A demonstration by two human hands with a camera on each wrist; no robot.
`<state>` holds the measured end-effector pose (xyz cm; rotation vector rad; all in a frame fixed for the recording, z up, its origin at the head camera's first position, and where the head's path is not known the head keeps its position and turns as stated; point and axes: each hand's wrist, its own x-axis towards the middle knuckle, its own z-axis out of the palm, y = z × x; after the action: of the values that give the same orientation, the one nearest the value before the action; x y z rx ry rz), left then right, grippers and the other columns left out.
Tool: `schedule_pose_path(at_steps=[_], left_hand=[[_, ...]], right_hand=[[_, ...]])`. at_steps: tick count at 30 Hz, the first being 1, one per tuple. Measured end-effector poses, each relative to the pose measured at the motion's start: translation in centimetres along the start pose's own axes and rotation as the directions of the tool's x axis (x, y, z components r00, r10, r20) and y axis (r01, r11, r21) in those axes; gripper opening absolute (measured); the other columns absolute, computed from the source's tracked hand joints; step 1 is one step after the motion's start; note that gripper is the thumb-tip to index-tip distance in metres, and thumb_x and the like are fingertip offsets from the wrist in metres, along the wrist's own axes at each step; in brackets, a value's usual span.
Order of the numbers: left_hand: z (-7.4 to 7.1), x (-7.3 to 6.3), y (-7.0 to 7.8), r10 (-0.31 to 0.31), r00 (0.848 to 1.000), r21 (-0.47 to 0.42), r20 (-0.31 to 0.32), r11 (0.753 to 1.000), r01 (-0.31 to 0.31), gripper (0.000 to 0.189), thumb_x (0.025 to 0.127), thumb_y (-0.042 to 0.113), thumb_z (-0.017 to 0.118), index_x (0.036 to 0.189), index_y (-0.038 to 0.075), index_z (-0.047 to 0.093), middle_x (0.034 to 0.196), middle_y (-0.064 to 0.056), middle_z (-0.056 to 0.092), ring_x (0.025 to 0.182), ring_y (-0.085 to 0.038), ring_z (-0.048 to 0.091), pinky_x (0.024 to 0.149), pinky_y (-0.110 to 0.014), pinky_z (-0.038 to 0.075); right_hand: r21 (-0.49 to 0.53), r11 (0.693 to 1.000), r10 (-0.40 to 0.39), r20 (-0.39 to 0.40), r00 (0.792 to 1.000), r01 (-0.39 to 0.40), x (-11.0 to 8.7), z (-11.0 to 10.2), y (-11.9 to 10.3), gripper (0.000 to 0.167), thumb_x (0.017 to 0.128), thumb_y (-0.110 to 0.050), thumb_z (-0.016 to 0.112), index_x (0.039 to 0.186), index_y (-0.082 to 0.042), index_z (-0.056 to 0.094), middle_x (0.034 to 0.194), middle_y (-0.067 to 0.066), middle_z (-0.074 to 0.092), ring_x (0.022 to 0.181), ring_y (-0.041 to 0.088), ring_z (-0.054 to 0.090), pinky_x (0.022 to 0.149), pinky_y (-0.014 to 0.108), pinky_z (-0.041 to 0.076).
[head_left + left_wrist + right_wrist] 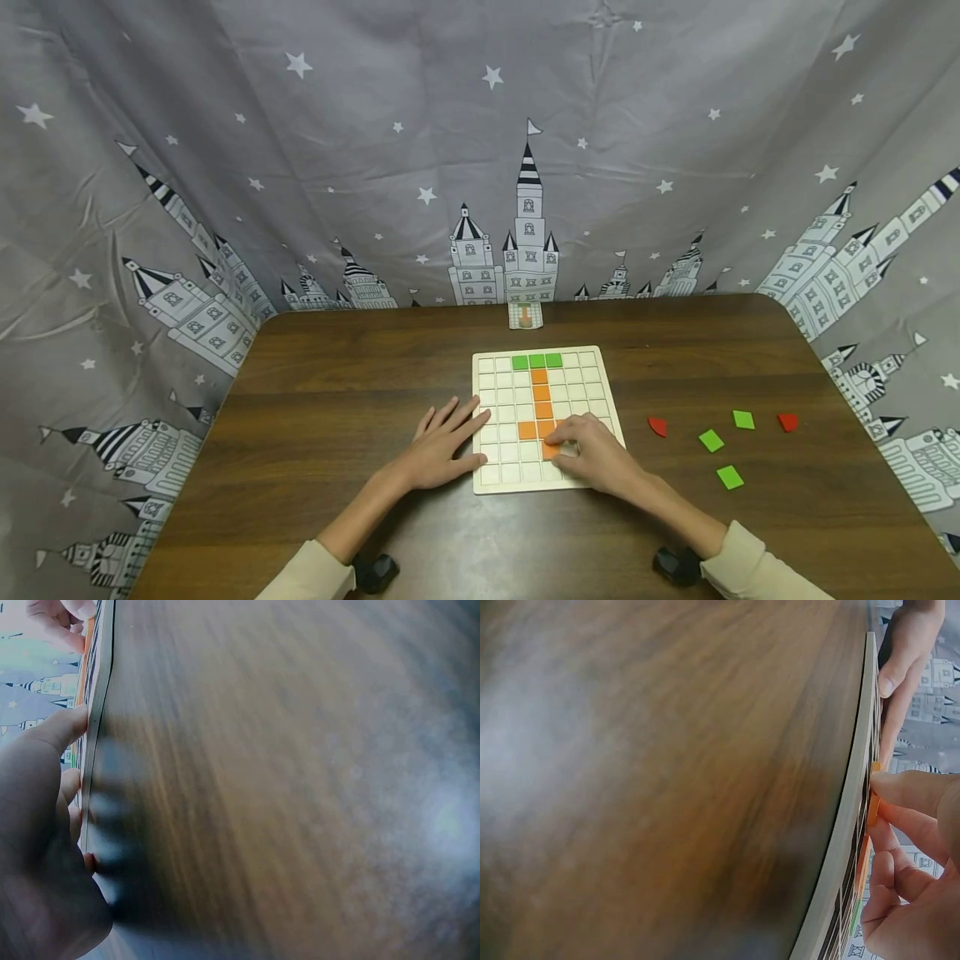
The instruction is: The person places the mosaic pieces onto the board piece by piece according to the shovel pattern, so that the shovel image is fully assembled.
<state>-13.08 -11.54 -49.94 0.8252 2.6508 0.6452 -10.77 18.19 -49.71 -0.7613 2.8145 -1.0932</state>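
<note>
A pale wooden grid board (510, 473) lies on the table. My left hand (438, 454) rests with straight, spread fingers on its left edge, thumb at the lower left. My right hand (596, 454) pinches an orange square tile (550, 451) between thumb and fingers over the lower middle of the grid. In the right wrist view that orange tile (874, 795) stands tilted up from the board's surface. Three green tiles (537, 361) line the top row, and a column of orange tiles (542, 393) runs down below them. One more orange tile (527, 430) sits left of the column's lower end.
Loose green tiles (711, 441) and two red pieces with a rounded side, one nearer (657, 427) and one farther right (787, 422), lie right of the board. A small card (525, 316) with a grid pattern stands at the table's back edge, against a grey curtain (360, 200).
</note>
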Motion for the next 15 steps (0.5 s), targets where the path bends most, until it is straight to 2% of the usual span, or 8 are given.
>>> schedule_pose_path(at_steps=[15], left_hand=[[0.04,-0.06,-0.04,-0.002,1.000,0.005,0.002,1.000,0.002,0.069,0.100,0.050,0.053,0.159,0.022,0.031,0.166,-0.004,0.016,0.151,-0.035,0.007,0.113,-0.063,0.003]], right_hand=[[-0.025,0.999,0.028,0.009,1.000,-0.027,0.43,0.12,-0.15,0.020,0.079,-0.006,0.079,0.099,-0.008,0.080,0.098,-0.004,0.068,0.096,0.021,0.057,0.086,0.042,0.044]])
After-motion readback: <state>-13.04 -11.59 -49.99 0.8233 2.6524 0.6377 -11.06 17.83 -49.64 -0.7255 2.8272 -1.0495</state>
